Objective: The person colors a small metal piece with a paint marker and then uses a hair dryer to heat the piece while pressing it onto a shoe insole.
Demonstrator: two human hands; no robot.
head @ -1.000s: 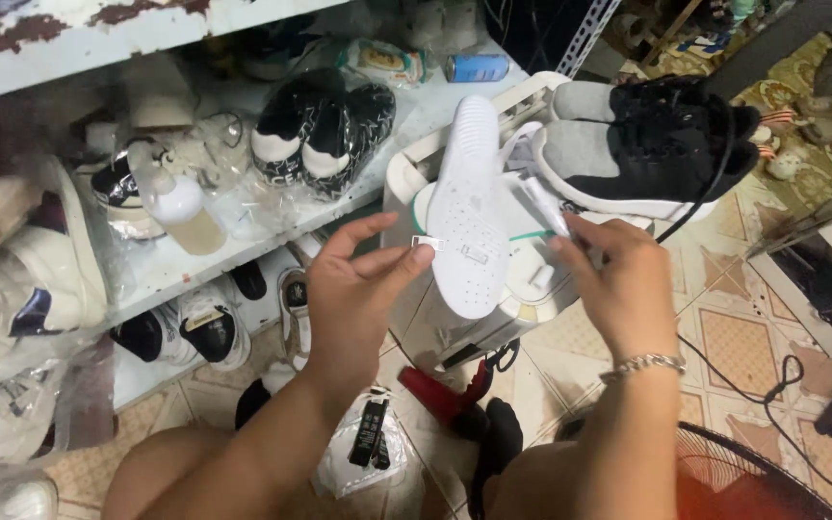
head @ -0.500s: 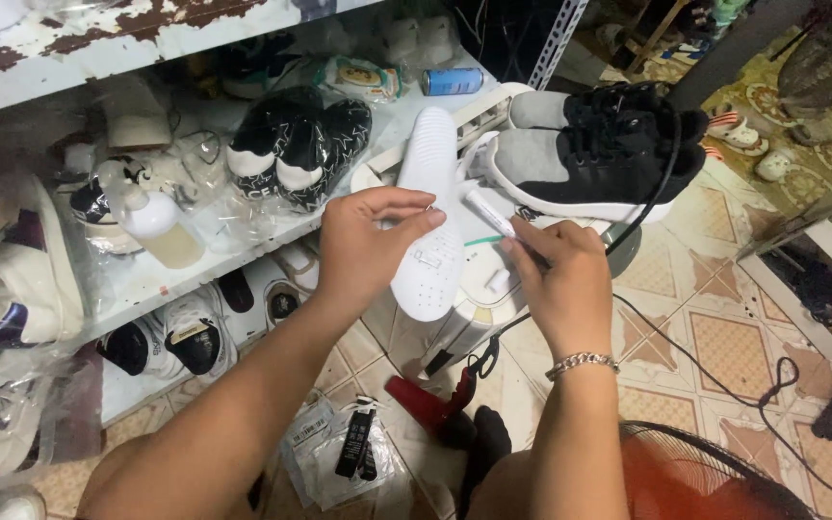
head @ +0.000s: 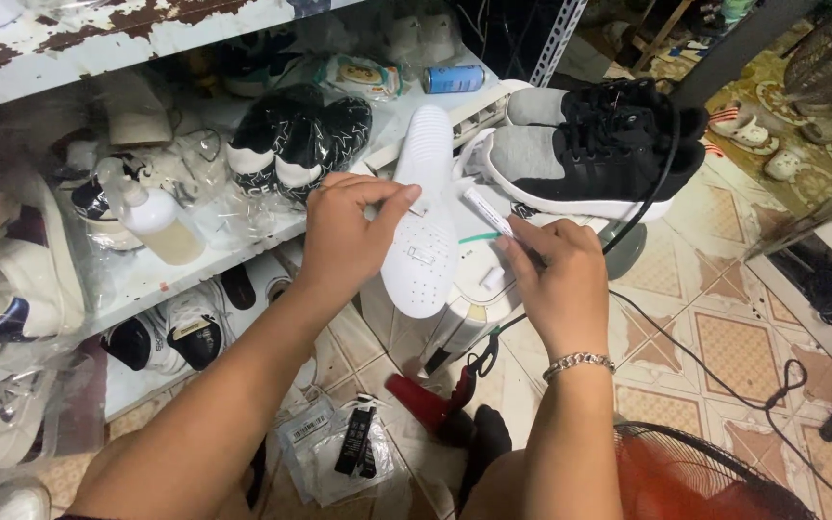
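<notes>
My left hand (head: pixel 344 236) grips a white sneaker (head: pixel 426 217) turned sole-up, thumb and fingers wrapped over its left side. My right hand (head: pixel 556 274) is closed on a thin white stick-like tool (head: pixel 486 210) whose tip rests against the sneaker's right edge. A bracelet (head: pixel 578 363) sits on my right wrist. Under the sneaker stands a white rounded appliance (head: pixel 474 303). Behind it lies a pair of black and grey sneakers (head: pixel 594 149).
A metal shelf (head: pixel 146 279) on the left holds bagged shoes, a black pair (head: pixel 300 144), a plastic bottle (head: pixel 156 221) and a blue can (head: pixel 455 77). On the tiled floor lie a clear packet (head: pixel 339 448), a red tool (head: pixel 426 404), a black cable (head: pixel 724 376) and a red fan grille (head: pixel 705 481).
The view has shifted so the sneaker and both hands sit lower and more central. My left thumb has moved over the sole, and the stick in my right hand has stayed at the sneaker's edge.
</notes>
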